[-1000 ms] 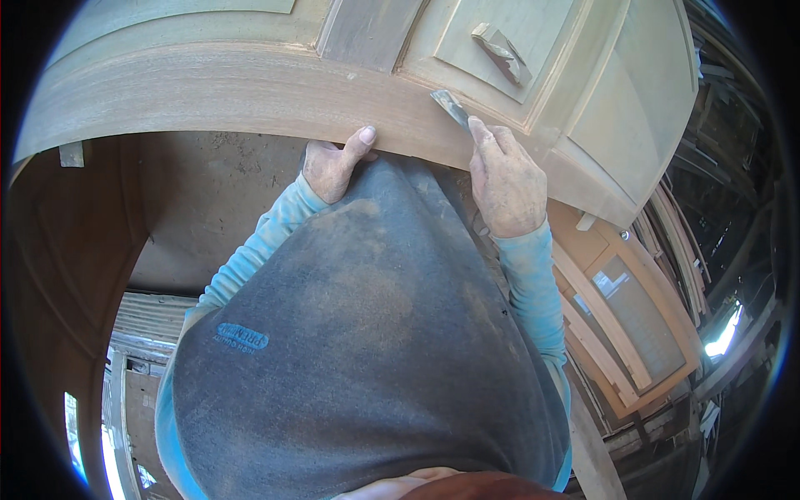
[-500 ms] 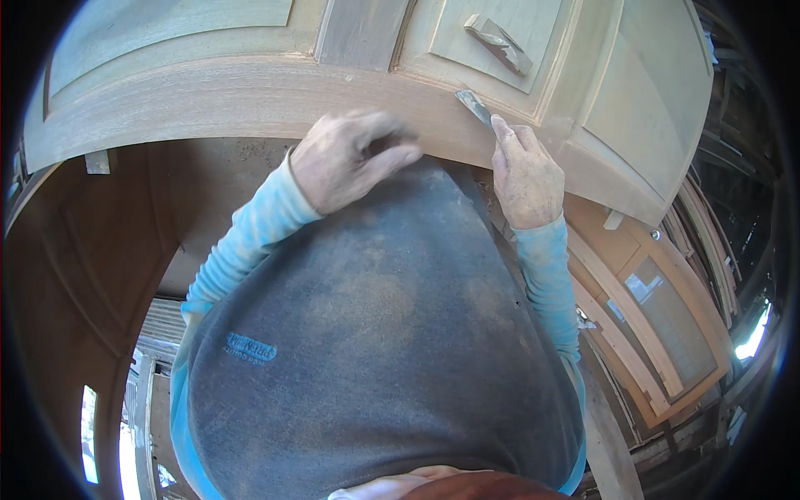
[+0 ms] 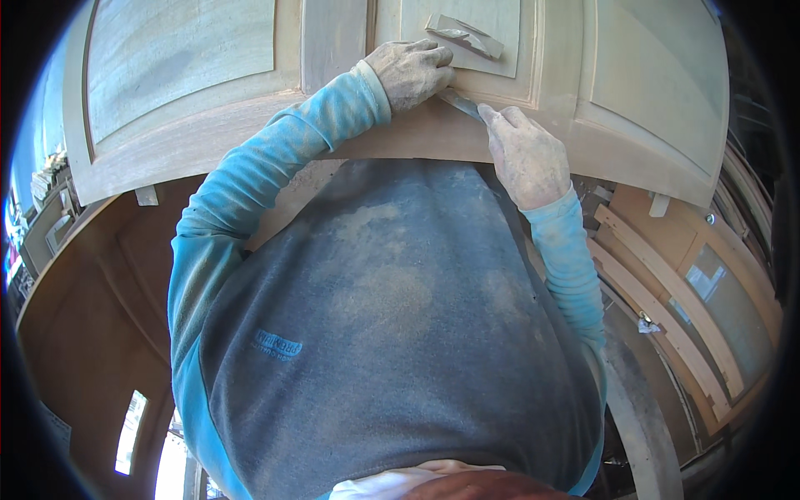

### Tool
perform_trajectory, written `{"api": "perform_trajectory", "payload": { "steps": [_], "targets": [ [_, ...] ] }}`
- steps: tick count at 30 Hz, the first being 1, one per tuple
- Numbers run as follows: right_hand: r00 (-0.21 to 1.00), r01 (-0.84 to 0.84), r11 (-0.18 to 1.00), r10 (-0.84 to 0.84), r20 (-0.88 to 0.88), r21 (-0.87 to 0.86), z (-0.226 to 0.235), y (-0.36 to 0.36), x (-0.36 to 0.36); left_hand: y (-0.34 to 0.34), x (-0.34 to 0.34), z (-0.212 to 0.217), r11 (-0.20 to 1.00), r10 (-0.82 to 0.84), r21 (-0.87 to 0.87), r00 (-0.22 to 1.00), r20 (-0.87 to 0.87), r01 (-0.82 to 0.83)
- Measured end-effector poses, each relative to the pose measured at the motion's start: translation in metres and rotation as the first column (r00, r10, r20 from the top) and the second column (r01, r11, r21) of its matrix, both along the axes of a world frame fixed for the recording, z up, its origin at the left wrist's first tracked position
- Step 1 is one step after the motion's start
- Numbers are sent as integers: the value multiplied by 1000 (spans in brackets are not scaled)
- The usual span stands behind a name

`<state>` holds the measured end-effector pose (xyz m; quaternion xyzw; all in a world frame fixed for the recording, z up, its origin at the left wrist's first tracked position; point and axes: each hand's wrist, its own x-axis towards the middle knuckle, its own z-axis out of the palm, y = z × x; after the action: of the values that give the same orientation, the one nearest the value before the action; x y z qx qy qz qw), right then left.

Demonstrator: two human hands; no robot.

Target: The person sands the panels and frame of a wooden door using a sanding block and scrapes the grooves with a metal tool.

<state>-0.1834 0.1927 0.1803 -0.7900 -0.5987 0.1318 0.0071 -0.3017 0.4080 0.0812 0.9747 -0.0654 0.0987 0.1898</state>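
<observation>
Putty knife [image 3: 463, 104]: grey, flat, clamped in fingers of right hand [image 3: 530, 157]; left hand [image 3: 410, 75], finger closure indeterminable, has reached its tip.

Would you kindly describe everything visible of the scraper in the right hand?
The scraper is a narrow, flat, grey, metallic-looking strip. The right hand grips its near end, hiding any handle. It slants up and left over the panelled wooden door; its far end lies right by the left hand, though contact is unclear.

On the far door [image 3: 400, 138], the block [image 3: 467, 37] lies beyond the scraper [image 3: 462, 105], which is between left hand [image 3: 412, 75] and right hand [image 3: 529, 158]. Wooden strips [image 3: 677, 297] are at near right.
</observation>
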Motion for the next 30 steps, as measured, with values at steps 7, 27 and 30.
{"api": "perform_trajectory", "payload": {
  "steps": [7, 27, 30],
  "targets": [
    [1000, -30, 998, 30, 2, -64, 9, 6, 4, 6, 15, 0, 978, -182, 104, 983, 17, 180],
    [956, 201, 979, -191, -224, 24, 14, -29, 51, 31, -64, 58, 786, 171, -522, 928, -330, -330],
    [944, 197, 979, -174, -280, 57, 7, -21, 36, 24, -140, 64, 727, -94, -591, 802, -589, -349]
  ]
}}
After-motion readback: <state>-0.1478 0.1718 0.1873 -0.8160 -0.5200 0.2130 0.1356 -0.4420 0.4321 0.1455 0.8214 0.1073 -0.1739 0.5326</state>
